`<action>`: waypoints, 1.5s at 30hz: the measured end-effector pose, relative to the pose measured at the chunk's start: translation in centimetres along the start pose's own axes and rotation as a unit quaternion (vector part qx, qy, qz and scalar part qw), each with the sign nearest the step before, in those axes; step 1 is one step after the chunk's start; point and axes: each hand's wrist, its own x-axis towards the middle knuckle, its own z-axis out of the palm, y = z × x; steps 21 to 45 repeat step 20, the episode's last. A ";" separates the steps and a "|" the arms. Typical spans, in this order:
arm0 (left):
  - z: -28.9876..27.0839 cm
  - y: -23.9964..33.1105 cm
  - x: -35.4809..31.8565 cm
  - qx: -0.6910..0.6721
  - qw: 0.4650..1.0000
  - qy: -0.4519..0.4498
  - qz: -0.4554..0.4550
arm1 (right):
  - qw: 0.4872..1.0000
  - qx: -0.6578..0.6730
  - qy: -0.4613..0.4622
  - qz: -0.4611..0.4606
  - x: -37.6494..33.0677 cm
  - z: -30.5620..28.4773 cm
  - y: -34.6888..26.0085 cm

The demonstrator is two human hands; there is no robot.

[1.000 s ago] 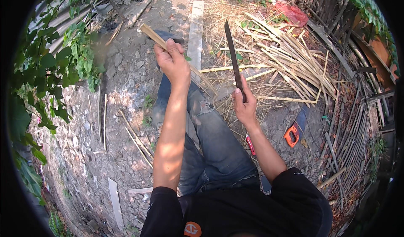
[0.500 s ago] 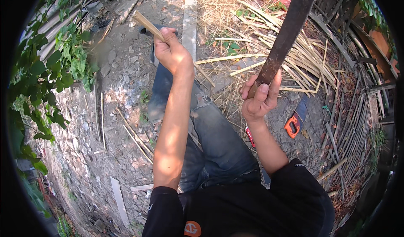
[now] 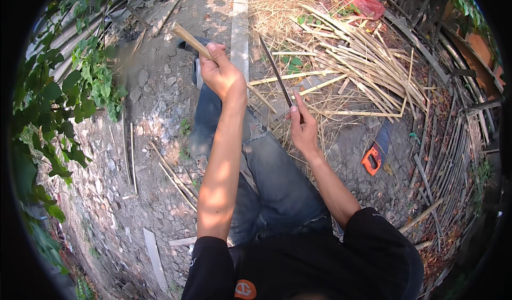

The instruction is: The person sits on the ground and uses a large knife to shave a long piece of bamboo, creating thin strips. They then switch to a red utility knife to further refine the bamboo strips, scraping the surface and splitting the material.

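Observation:
My left hand (image 3: 223, 76) is wrapped round a bamboo strip (image 3: 188, 37). One end of the strip points up and to the far left, and its thinner end shows beyond my wrist to the right. In my right hand (image 3: 304, 132) is a machete (image 3: 275, 70). Its dark blade is seen almost edge-on, slanting up and to the left, apart from the strip. The machete's handle is mostly hidden by my fingers. Beneath both hands are my legs in worn jeans (image 3: 277, 177).
A heap of split bamboo strips (image 3: 368, 60) lies at the far right on straw. Near it rests a handsaw with an orange handle (image 3: 372, 160). A long pale board (image 3: 240, 28) extends away ahead. Leafy vines (image 3: 93, 71) hang at left; thin poles (image 3: 453, 145) lie at right.
The machete has swung down and to the left, turning from its broad face to its edge. My right hand moved left and slightly lower; my left hand stays nearly still with the strip.

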 end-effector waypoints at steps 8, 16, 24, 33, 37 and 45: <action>0.8 1.4 -0.2 -0.025 0.999 -0.027 0.004 | 0.982 -0.157 -0.033 -0.099 -5.2 -0.7 14.7; 0.3 1.0 0.0 -0.033 0.999 -0.026 -0.016 | 0.994 0.056 -0.023 0.096 -0.1 -1.7 2.1; 1.5 0.6 -1.1 0.011 0.999 -0.027 0.018 | 0.963 0.112 0.071 -0.233 -0.7 -1.8 1.6; 1.5 0.6 -1.1 0.011 0.999 -0.027 0.018 | 0.963 0.112 0.071 -0.233 -0.7 -1.8 1.6; 1.5 0.6 -1.1 0.011 0.999 -0.027 0.018 | 0.963 0.112 0.071 -0.233 -0.7 -1.8 1.6; 1.5 0.6 -1.1 0.011 0.999 -0.027 0.018 | 0.963 0.112 0.071 -0.233 -0.7 -1.8 1.6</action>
